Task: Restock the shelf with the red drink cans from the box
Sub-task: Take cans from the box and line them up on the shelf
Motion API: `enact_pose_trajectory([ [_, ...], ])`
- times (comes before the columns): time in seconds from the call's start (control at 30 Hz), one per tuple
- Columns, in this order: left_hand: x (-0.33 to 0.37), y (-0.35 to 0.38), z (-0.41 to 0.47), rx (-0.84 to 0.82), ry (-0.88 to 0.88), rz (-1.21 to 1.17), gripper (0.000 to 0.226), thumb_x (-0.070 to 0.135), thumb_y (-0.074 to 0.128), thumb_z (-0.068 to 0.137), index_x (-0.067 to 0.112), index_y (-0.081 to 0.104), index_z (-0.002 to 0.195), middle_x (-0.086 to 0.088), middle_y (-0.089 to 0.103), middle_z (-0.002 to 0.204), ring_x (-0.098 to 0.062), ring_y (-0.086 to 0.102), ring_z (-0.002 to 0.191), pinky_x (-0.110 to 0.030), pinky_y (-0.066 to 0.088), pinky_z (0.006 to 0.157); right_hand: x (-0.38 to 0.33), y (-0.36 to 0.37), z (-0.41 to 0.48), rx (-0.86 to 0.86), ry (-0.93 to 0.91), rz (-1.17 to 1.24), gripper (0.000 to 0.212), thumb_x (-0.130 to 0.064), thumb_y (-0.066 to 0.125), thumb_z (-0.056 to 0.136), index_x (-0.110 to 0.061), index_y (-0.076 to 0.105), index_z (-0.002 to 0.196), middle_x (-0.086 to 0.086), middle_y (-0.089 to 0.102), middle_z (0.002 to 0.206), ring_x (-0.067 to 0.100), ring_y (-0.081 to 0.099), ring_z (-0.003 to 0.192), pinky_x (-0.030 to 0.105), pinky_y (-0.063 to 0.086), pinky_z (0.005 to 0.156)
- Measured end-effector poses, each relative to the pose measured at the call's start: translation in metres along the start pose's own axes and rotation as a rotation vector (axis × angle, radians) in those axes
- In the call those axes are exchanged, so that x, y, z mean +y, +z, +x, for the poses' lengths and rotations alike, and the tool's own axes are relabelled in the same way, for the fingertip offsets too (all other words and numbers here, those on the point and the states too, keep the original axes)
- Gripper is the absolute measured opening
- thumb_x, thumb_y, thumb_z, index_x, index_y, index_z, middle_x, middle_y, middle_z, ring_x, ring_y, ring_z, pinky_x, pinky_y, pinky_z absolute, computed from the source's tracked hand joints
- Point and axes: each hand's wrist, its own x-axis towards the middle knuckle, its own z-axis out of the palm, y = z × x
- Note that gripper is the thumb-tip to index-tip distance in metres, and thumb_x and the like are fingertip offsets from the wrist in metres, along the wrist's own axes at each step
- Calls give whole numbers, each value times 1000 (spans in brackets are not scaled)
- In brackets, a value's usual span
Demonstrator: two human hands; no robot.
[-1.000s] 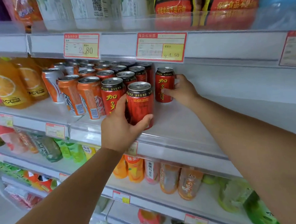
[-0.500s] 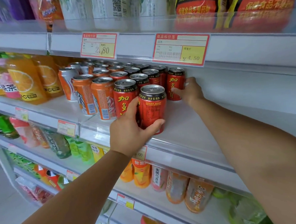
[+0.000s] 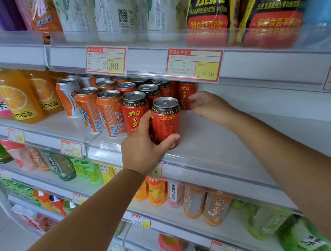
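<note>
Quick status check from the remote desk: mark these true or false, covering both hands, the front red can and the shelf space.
1. The left hand grips the front red can. True.
2. That can lies on its side. False: it stands upright.
3. The right hand is by the rear red can. True.
4. The shelf right of the red cans is packed full. False: it is bare.

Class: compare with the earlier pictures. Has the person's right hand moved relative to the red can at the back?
Yes. The right hand has let go and drawn back to the right of the back red can, fingers now open.
</note>
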Motion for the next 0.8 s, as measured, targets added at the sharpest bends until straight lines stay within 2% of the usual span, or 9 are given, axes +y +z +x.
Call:
enact_pose_trajectory([
  [0.07,2,-1,-1,-23,-26,-4,96,85,55,63,33,37,141,10,71,108,-17,68,97,-31,50,75,-10,1,-39,-196,-45,223,49,7,51,85,-20,53,125,3,63,110,14,59,99,19,46,78],
  [0.13,3,-4,-1,-45,-27,-14,97,81,60,64,31,36,142,9,70,109,-17,67,99,-30,49,74,-15,14,-67,-273,-65,337,60,-1,62,82,-22,45,136,-1,61,117,4,59,98,8,47,76],
  [0.2,3,-7,0,-105,20,-52,96,75,62,66,29,31,145,7,67,118,-19,66,101,-31,52,76,-15,32,-77,-181,-49,308,79,-31,78,77,-31,35,144,-5,55,129,2,59,106,12,49,82],
  [0.27,1,-15,1,-246,86,-176,96,63,70,72,28,24,149,7,59,132,-16,62,112,-37,54,85,-15,49,-76,-7,-49,200,91,-56,81,62,-39,36,139,-9,51,131,7,56,114,23,48,90],
  [0.37,-8,-31,-2,-394,178,-266,96,54,73,78,23,22,152,8,50,143,-11,49,128,-34,46,100,-23,68,-73,144,-34,84,82,-47,83,66,-30,41,134,-5,45,123,8,49,114,25,40,94],
  [0.43,-17,-41,-8,-363,208,-147,90,60,71,75,20,34,147,3,53,140,-15,49,127,-32,44,101,-29,71,-71,161,-35,98,70,-36,84,70,-23,46,127,-4,50,120,8,51,109,24,40,92],
  [0.5,-31,-48,-12,-249,273,-15,79,67,66,70,17,56,130,-2,63,124,-21,57,113,-39,48,94,-29,66,-68,144,-2,225,63,-23,83,73,-20,47,124,-1,61,121,8,60,103,28,49,90],
  [0.6,-54,-48,-14,-128,260,47,68,72,63,66,20,70,108,1,65,106,-22,59,100,-40,48,87,-21,55,-67,91,73,332,60,-11,76,79,-15,43,129,3,61,122,6,61,94,20,50,75],
  [0.8,-68,-34,-21,-88,154,-119,57,66,69,63,20,74,97,4,64,99,-21,56,99,-31,43,90,-12,61,-57,184,52,61,76,-48,82,59,-23,52,124,3,59,122,15,61,107,37,48,97],
])
